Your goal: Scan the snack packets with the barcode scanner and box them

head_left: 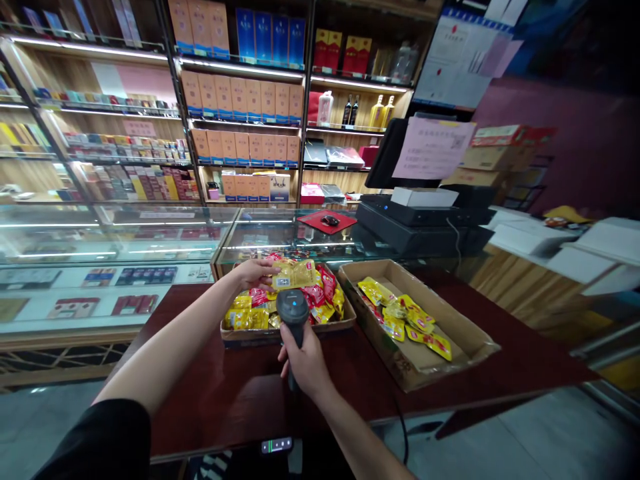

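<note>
My left hand (256,274) grips the left end of a gold snack packet (295,275), held above a cardboard box (287,336) heaped with yellow and red packets (250,318). In my right hand (303,357) is a black handheld scanner (293,308), upright, its head just below the packet and in front of the box. To the right, a second cardboard box (413,379) holds several yellow packets (394,309) lying loosely, with bare cardboard showing around them.
Both boxes stand on a dark red table (225,400). Behind it are a glass counter (250,233), a mouse (329,221) on a red mat and a monitor (387,157). A lit phone (277,445) is at the near edge.
</note>
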`<state>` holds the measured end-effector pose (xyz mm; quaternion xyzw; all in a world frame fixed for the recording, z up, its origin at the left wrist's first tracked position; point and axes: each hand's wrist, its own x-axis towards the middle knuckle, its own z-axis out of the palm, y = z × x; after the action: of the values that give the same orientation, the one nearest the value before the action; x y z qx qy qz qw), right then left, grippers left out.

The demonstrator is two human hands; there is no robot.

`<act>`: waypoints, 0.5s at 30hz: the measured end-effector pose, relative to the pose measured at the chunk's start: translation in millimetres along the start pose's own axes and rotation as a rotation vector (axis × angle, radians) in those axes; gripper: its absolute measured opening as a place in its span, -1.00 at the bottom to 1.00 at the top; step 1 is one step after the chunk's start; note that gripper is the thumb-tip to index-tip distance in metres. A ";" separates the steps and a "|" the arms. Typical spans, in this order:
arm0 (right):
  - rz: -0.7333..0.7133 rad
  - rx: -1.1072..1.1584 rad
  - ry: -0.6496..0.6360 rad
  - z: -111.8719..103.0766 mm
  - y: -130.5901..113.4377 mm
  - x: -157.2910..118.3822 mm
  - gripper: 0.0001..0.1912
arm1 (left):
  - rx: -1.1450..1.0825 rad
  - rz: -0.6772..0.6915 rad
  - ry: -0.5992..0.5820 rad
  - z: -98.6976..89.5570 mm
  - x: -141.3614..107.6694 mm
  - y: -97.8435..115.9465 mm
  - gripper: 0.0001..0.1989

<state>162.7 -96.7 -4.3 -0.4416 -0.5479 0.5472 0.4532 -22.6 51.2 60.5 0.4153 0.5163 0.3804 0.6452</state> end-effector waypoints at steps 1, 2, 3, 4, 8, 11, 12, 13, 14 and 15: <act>-0.013 -0.001 0.008 2.5 1.6 0.0 -0.52 | 0.002 -0.006 0.003 0.7 -0.9 -1.6 -0.64; -0.027 -0.003 0.019 4.0 2.1 0.8 -0.53 | 0.005 -0.009 0.009 1.4 -1.9 -2.9 -0.65; -0.039 -0.005 0.029 4.6 1.8 1.9 -0.53 | 0.007 -0.009 0.016 2.0 -2.8 -3.9 -0.66; -0.047 -0.008 0.034 4.8 1.1 2.9 -0.54 | 0.008 -0.009 0.024 2.4 -3.4 -4.7 -0.67; -0.043 -0.018 0.023 5.0 -1.5 4.4 -0.53 | 0.006 -0.006 0.033 2.6 -3.1 -6.2 -0.67; -0.031 -0.020 0.001 6.0 -1.2 3.4 -0.52 | 0.016 -0.004 0.019 3.2 -2.1 -5.9 -0.66; -0.031 -0.022 -0.005 6.1 -1.0 3.2 -0.52 | 0.021 -0.004 0.017 3.7 -2.0 -5.7 -0.65; -0.032 -0.024 -0.009 6.2 -0.7 3.0 -0.52 | 0.027 -0.005 0.018 4.3 -2.2 -5.4 -0.65; -0.034 -0.025 -0.010 6.0 -0.5 2.9 -0.53 | 0.031 -0.004 0.020 5.1 -2.5 -5.2 -0.64; -0.035 -0.026 -0.011 5.8 -0.4 2.9 -0.54 | 0.034 0.000 0.020 5.9 -2.8 -4.9 -0.65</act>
<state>156.5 -95.0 -3.8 -0.4348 -0.5649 0.5347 0.4538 -17.0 45.9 57.6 0.4227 0.5290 0.3757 0.6327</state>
